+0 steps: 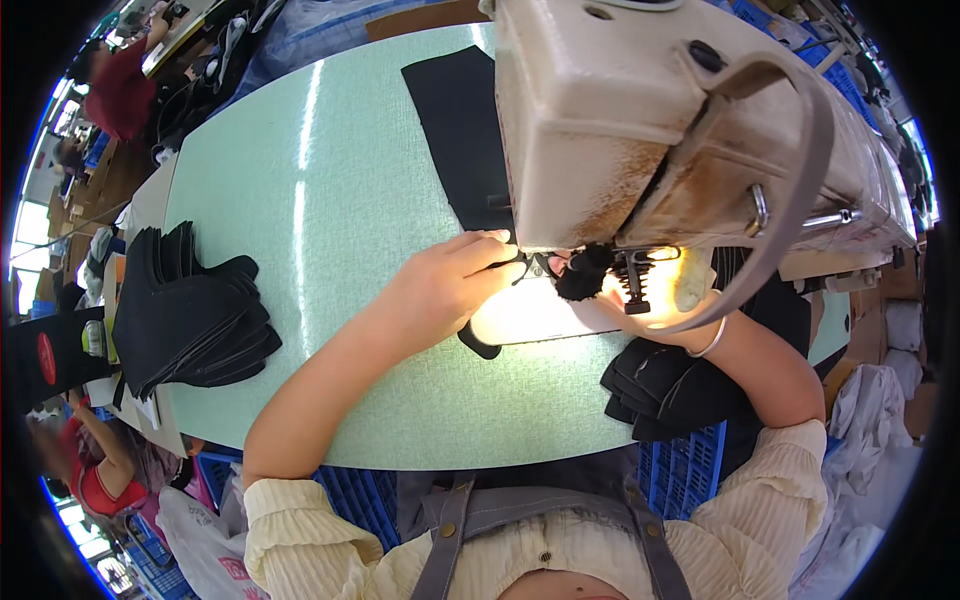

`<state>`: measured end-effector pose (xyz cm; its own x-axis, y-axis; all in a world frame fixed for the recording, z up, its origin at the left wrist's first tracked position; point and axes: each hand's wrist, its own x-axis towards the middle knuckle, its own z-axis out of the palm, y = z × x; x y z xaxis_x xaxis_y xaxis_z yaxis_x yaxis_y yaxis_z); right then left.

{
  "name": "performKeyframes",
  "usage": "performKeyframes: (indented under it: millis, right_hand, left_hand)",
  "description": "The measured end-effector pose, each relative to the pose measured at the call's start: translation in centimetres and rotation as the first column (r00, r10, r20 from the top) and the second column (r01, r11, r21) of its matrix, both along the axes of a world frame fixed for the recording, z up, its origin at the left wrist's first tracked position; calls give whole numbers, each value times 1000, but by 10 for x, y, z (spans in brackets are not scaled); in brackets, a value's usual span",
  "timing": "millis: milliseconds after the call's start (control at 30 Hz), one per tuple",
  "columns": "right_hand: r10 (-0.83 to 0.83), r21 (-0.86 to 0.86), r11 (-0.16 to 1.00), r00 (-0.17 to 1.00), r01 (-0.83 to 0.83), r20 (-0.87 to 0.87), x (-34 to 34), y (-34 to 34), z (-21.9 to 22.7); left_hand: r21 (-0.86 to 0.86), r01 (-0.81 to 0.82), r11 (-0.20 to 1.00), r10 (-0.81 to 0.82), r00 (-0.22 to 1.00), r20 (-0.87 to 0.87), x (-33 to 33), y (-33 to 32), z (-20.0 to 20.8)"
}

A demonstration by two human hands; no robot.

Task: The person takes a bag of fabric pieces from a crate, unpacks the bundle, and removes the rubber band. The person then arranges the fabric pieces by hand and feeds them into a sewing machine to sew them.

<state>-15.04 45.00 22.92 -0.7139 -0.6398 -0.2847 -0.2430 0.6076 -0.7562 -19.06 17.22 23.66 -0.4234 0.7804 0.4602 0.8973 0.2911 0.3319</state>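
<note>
My left hand (445, 285) lies flat on the table by the needle area of a cream sewing machine (640, 130), fingers pressing a black fabric piece (483, 345) whose edge shows under the hand. My right hand (660, 300) sits under the machine head in the glare of its lamp, mostly hidden by the machine; a bracelet (712, 343) circles the wrist. What the right fingers touch is hidden. A black fuzzy tuft (583, 275) hangs by the presser foot.
A stack of black cut pieces (190, 315) lies at the left of the pale green table (340, 200). A long black fabric strip (465, 130) runs behind the machine. More black pieces (665, 385) are piled at the right over a blue crate (685, 460). Other people work at the far left.
</note>
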Motion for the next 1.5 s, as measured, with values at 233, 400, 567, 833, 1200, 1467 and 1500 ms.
performKeyframes:
  millis: [233,400,567,833,1200,1467,1500]
  right_hand:
    - [-63,56,997,989,56,134,-7,-3,13]
    - [-71,-55,997,980,62,-187,-3,4,-16]
    - [-62,-29,998,979,57,-192,-3,4,-13]
    - [-61,-3,998,968,62,-245,0,4,-10]
    - [-24,45,998,946,40,-322,-6,-5,-8]
    - [71,161,987,894,2,-443,-14,-14,5]
    - [102,201,980,872,-4,-479,-13,-15,11]
  left_hand:
    - [3,-7,1000,7,1000,-8,-2,0,0]
    - [5,-2,1000,2,1000,-9,-1,3,-1]
    - [1,-34,999,34,999,-7,3,5,-5]
    - [-16,-68,998,67,997,-41,5,6,-2]
    - [-16,-85,996,86,995,41,5,8,0]
    - [-19,-97,995,98,994,51,2,6,0]
    - [-27,-100,995,101,994,45,2,5,2]
